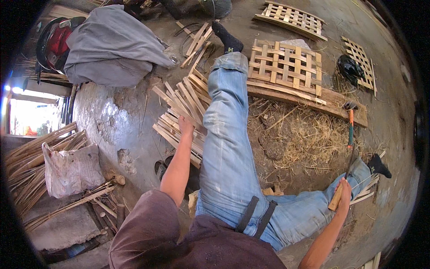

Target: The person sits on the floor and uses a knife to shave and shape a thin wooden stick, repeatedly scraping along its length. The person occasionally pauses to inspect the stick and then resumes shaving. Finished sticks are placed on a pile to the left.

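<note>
At the far side of my left forearm, my left hand (186, 126) is in a pile of pale bamboo slats (172, 130) beside my outstretched left leg. Its fingers look closed around a slat, though they are partly hidden. My right hand (343, 191) grips a knife by its wooden handle (334, 202), over my bent right leg. The knife's dark, narrow blade (351, 162) points away from me. Ahead of it a hammer (350, 123) with an orange and green handle rests its head on a wooden plank (333, 105).
A woven bamboo panel (286, 65) lies against the plank; other panels (291, 19) lie farther off. Shavings (309, 134) cover the floor between my legs. At left are a white sack (74, 170), bamboo bundles (27, 179) and a grey cloth (112, 45). A black bag (350, 70) sits far right.
</note>
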Demonstrator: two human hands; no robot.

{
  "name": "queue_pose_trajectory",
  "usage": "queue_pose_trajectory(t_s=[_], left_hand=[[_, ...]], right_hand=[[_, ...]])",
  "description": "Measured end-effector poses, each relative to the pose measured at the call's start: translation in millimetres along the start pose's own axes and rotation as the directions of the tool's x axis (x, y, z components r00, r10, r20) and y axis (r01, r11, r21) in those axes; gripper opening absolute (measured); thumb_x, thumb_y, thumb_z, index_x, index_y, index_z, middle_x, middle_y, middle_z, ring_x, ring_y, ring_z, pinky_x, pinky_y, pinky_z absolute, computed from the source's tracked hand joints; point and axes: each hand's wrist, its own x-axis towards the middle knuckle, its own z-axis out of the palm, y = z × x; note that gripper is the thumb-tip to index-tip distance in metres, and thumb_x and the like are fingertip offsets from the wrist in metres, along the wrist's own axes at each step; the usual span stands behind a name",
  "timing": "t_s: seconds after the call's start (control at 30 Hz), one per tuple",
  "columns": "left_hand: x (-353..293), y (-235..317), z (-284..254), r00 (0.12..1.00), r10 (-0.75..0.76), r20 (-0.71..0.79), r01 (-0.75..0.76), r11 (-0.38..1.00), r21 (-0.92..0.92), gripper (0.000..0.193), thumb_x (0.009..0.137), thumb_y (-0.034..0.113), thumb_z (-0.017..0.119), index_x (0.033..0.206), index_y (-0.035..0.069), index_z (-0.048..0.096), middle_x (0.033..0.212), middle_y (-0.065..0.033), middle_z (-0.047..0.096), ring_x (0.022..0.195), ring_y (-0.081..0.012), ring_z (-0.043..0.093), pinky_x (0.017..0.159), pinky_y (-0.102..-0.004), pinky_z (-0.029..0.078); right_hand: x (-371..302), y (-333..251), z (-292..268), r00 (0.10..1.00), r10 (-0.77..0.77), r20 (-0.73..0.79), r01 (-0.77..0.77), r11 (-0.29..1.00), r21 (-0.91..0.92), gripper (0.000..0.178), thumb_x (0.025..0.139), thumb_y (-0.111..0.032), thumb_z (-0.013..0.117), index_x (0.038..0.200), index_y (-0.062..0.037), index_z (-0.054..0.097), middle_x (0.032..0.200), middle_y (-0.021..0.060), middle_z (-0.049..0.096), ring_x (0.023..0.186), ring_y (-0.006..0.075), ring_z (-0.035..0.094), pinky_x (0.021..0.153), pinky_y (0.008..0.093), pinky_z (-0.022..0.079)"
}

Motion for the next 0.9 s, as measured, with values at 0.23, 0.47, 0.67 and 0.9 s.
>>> queue_pose_trajectory(t_s=[0.23,0.47,0.67,0.9], left_hand=[[-49,105,-9,0.945,-0.042,0.324,0.137,0.951,-0.276,0.050,0.102,0.048,0.034,0.112,0.005,0.058,0.074,0.0048,0.041,0.054,-0.0043,0.036,0.046,-0.0200,0.033],[-184,208,11,0.264,-0.152,0.952,0.363,0.931,0.048,0.070,0.099,0.062,0.031,0.121,0.000,0.056,0.074,0.0060,0.044,0.054,-0.0022,0.039,0.048,-0.0183,0.035],[-285,180,18,-0.187,-0.296,0.937,0.353,0.869,0.345,0.066,0.102,0.055,0.028,0.125,-0.001,0.054,0.075,0.0024,0.048,0.057,-0.0045,0.044,0.052,-0.0196,0.039],[-307,160,13,-0.090,-0.327,0.941,0.390,0.858,0.335,0.056,0.104,0.046,0.029,0.128,0.000,0.050,0.073,0.0047,0.043,0.058,-0.0038,0.039,0.051,-0.0192,0.035]], right_hand=[[-15,-13,12,0.994,-0.073,-0.081,0.058,0.982,-0.179,0.033,0.086,-0.034,0.068,0.097,-0.0063,0.054,0.075,0.0046,0.057,0.057,0.0154,0.055,0.051,0.0285,0.046],[-99,-65,90,0.900,-0.405,-0.162,0.407,0.913,-0.023,0.044,0.081,-0.025,0.074,0.110,0.0006,0.054,0.089,0.0080,0.061,0.063,0.0194,0.058,0.055,0.0325,0.050],[-169,-132,229,0.955,-0.242,0.173,0.146,0.889,0.434,0.034,0.082,-0.014,0.073,0.107,-0.0029,0.054,0.083,0.0059,0.062,0.065,0.0132,0.061,0.058,0.0284,0.052],[-180,-126,230,0.907,-0.337,0.253,0.301,0.938,0.169,0.026,0.081,-0.005,0.068,0.102,-0.0049,0.053,0.079,0.0050,0.059,0.063,0.0138,0.060,0.059,0.0293,0.050]])
